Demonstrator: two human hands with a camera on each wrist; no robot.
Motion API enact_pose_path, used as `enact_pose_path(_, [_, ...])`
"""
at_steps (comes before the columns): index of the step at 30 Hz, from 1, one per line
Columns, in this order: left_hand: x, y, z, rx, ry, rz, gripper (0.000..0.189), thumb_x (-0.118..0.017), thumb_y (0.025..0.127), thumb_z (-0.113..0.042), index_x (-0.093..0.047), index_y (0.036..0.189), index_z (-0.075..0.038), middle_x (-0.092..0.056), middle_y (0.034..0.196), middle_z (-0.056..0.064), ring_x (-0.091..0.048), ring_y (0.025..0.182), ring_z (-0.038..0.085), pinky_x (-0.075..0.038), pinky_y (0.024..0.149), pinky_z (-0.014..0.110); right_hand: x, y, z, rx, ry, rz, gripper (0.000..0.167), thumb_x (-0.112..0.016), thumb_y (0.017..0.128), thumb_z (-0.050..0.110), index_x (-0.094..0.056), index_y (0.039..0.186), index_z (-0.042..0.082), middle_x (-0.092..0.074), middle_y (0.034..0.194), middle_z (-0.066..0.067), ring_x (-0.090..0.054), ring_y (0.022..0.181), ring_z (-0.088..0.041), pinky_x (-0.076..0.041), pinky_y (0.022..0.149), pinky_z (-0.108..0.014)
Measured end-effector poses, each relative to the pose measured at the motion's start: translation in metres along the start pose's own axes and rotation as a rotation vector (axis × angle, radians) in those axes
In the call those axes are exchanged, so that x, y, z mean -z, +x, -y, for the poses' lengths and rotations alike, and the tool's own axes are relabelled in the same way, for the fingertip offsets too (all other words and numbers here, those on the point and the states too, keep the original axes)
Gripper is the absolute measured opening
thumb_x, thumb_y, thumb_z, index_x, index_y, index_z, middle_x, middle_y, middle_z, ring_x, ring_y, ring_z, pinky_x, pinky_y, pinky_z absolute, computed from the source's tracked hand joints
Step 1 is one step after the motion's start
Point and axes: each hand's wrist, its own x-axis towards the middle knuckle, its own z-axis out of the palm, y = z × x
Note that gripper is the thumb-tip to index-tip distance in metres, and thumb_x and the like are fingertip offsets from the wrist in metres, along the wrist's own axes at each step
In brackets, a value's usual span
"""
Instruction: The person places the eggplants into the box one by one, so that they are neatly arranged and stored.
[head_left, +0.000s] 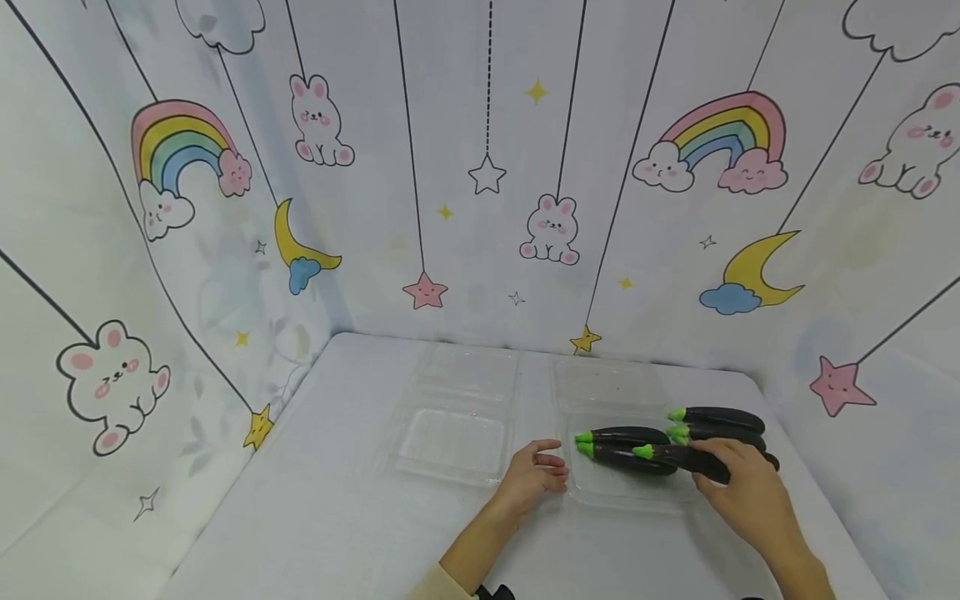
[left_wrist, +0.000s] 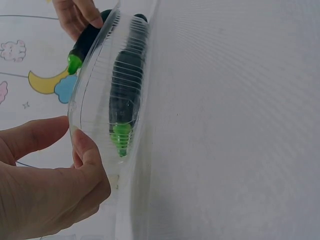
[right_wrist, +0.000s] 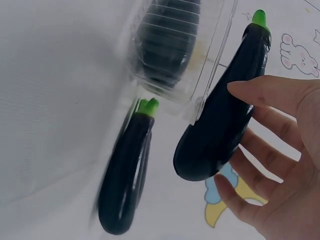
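Note:
My right hand [head_left: 753, 492] grips a dark purple eggplant [right_wrist: 225, 110] with a bright green stem, thumb on one side and fingers on the other. It is held above the right side of a clear plastic container [head_left: 622, 500]. Two eggplants [head_left: 626, 458] lie side by side inside that container, stems to the left. At the container's left edge my left hand [head_left: 528, 479] pinches the rim between thumb and fingers. More eggplants [head_left: 720, 417] rest on the table just right of the container, partly hidden behind the right hand and the held one.
A second clear container [head_left: 450, 446] stands open to the left. Both containers have hinged lids [head_left: 611, 383] folded back toward the rear wall. The white table [head_left: 322, 500] meets fabric walls [head_left: 480, 233] printed with rabbits, stars and rainbows at the back and sides.

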Motion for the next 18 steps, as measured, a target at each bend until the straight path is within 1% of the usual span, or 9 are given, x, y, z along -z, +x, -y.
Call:
enact_pose_path(8, [0.000,0.000,-0.001,-0.001,-0.010,-0.005,0.069,-0.069,0.074,0.024,-0.058,0.139,0.004,-0.064,0.104,0.014,-0.069,0.091,0.017,-0.063,0.082,0.030,0.004,0.003,0.011,0.042,0.012,-0.029,0.051,-0.092,0.065,0.005,-0.076,0.114,0.012,-0.069,0.117,-0.018,-0.058,0.112,-0.048,-0.046,0.085,-0.072])
enact_pose_path(14, [0.000,0.000,-0.001,0.005,-0.013,-0.006,0.069,-0.069,0.074,0.024,-0.058,0.139,0.004,-0.064,0.104,0.014,-0.069,0.091,0.017,-0.063,0.081,0.030,0.004,0.006,0.019,0.059,0.022,-0.021,0.051,-0.092,0.066,0.007,-0.076,0.114,0.013,-0.069,0.117,-0.017,-0.059,0.110,-0.047,-0.047,0.083,-0.072])
enact_pose_path(18, [0.000,0.001,0.001,0.007,-0.023,-0.008,0.069,-0.068,0.074,0.024,-0.058,0.139,0.005,-0.064,0.103,0.013,-0.069,0.090,0.017,-0.062,0.081,0.029,0.003,0.007,0.024,0.063,0.028,-0.020,0.052,-0.093,0.065,0.006,-0.076,0.114,0.013,-0.069,0.116,-0.016,-0.059,0.110,-0.045,-0.047,0.084,-0.072])
